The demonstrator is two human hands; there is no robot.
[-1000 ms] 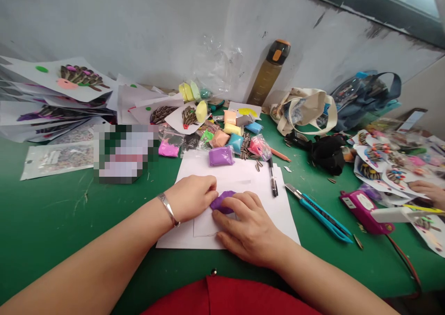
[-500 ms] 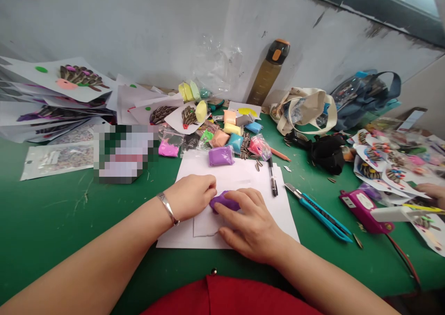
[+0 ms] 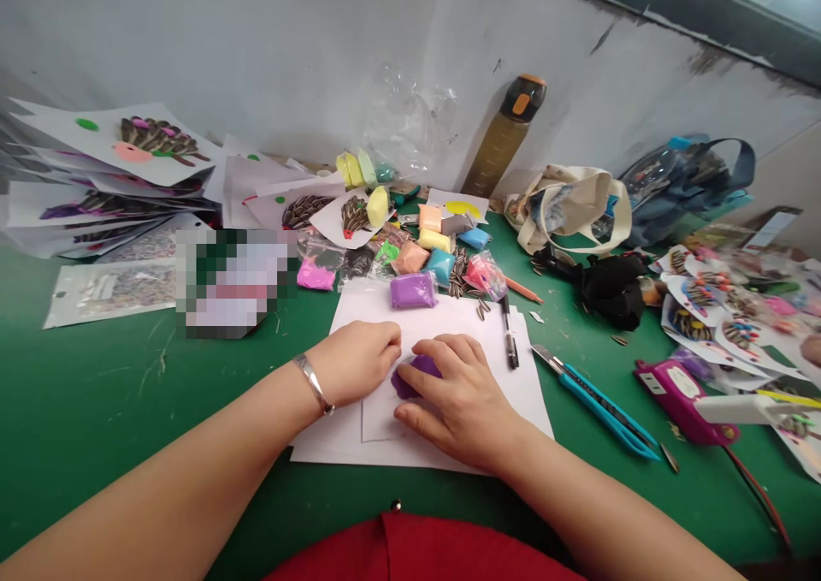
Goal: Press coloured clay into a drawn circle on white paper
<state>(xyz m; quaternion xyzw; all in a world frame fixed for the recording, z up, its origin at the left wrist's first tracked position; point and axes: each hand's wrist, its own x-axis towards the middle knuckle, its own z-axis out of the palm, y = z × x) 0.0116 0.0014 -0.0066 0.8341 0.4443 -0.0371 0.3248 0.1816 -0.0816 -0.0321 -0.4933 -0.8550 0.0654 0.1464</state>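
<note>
A flattened purple clay piece point(image 3: 410, 379) lies on a small white sheet point(image 3: 380, 418), on top of larger white paper point(image 3: 321, 444). My right hand point(image 3: 455, 397) rests over the clay with fingers spread, its fingertips touching it. My left hand point(image 3: 363, 360), with a silver bracelet on the wrist, is curled closed just left of the clay; what its fingers hold, if anything, is hidden. Behind both hands sits a wrapped purple clay pack point(image 3: 414, 291). A black pen point(image 3: 510, 333) lies at the paper's right side.
Right of the paper lies a blue cutter point(image 3: 606, 410), then a magenta glue device point(image 3: 686, 403). Clay packs point(image 3: 434, 240), seeds and a bottle point(image 3: 504, 136) stand behind. Seed-decorated cards point(image 3: 160, 149) are stacked at left. Part of another person's hand point(image 3: 812, 350) shows at the right edge.
The purple clay looks flatter and wider under my right hand, whose fingers have shifted slightly. The whole view has moved a little, placing objects farther right.
</note>
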